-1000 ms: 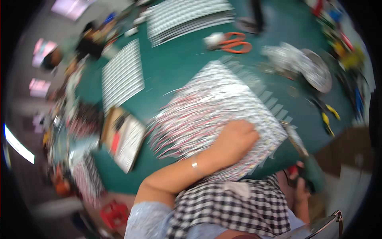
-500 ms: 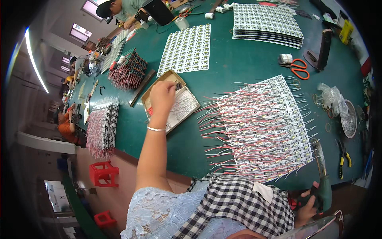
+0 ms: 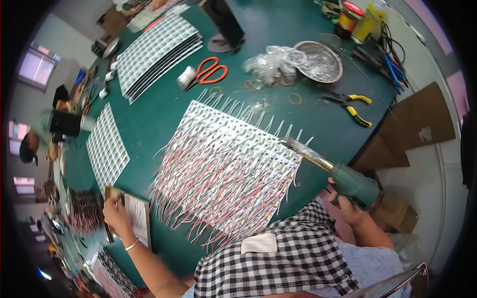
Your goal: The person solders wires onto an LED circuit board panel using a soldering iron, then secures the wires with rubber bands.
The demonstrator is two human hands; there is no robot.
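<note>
My right hand (image 3: 350,212) is wrapped round the handle of a green soldering gun (image 3: 355,186). Its long metal tip touches or hovers just over the right corner of a white circuit board panel (image 3: 233,131); I cannot tell which. Rows of red and white wires (image 3: 198,188) cover the panel and stick out past its edges. At the left, my left hand (image 3: 117,217) is over a shallow cardboard box (image 3: 113,191), fingers closed in a pinch. Whatever is between them is too small to make out. White wires (image 3: 139,217) lie in the box beside the hand.
Orange-handled scissors (image 3: 213,72), a bag of clear plastic (image 3: 276,64), a metal dish (image 3: 320,62) and yellow-handled pliers (image 3: 355,107) lie beyond the panel. A stack of panels (image 3: 156,49) and a single panel (image 3: 107,149) sit farther left. Wired bundles (image 3: 84,211) stand near the box.
The view has swung to the right, bringing the soldering gun and my right hand fully into sight. The gun's tip stays by the panel's corner, and my left hand is still at the box.
</note>
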